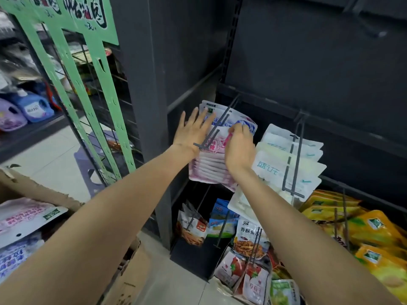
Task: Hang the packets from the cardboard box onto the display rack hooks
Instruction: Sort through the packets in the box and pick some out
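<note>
Left hand [193,130] spread flat; right hand [239,144] apparently pinches pink packet [214,144] on hook [218,126]. Risk: hole misses, packet drops.

Counts around the cardboard box [55,194]

Two hands are up at the rack; two pink packets [24,216] lie in the box; left of it stand two detergent bottles [33,107]; the pink stack [207,166] on the hook is too dense to count.
</note>
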Demonstrator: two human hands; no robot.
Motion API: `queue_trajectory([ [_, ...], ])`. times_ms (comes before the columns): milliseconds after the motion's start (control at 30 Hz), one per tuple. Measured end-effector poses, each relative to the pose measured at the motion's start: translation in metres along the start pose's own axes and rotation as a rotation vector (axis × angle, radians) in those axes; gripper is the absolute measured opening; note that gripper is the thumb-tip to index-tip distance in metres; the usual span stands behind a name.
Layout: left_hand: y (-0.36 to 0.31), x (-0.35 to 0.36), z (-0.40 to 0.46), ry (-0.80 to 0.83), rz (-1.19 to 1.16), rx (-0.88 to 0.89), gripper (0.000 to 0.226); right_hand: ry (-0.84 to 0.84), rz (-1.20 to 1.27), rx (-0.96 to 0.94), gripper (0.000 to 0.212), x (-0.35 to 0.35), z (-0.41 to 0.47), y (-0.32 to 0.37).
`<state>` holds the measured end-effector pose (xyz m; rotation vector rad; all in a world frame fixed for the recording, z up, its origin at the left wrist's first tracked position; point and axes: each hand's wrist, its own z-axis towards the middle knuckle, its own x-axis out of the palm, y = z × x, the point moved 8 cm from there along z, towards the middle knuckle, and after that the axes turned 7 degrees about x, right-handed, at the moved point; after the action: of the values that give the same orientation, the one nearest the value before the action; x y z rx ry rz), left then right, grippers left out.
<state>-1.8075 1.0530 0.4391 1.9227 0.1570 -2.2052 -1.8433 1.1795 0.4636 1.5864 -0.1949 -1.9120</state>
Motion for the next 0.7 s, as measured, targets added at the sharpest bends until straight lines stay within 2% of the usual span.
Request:
queue_trajectory([
  [200,-0.004,0.001,0.026,0.084,-0.107,0.071,0.081,-0.049,-0.131,0.003,0.038,0.007,0.026,0.000],
  [300,-0.003,0.003,0.038,0.087,-0.106,0.068,0.079,-0.013,-0.187,-0.039,0.050,0.016,0.030,-0.001],
  [433,0.000,0.006,0.053,0.097,-0.039,0.062,0.103,0.098,-0.261,-0.025,0.070,0.023,0.036,-0.004],
  [500,0.001,0.006,0.056,0.068,-0.042,0.069,0.108,0.135,-0.264,-0.015,0.071,0.023,0.037,-0.006],
  [600,0.001,0.000,0.052,0.046,-0.067,0.086,0.101,0.196,-0.245,-0.003,0.072,0.020,0.034,-0.006],
  [700,0.002,-0.017,0.045,0.030,-0.148,0.099,0.091,0.206,-0.220,-0.027,0.062,0.010,0.030,-0.002],
])
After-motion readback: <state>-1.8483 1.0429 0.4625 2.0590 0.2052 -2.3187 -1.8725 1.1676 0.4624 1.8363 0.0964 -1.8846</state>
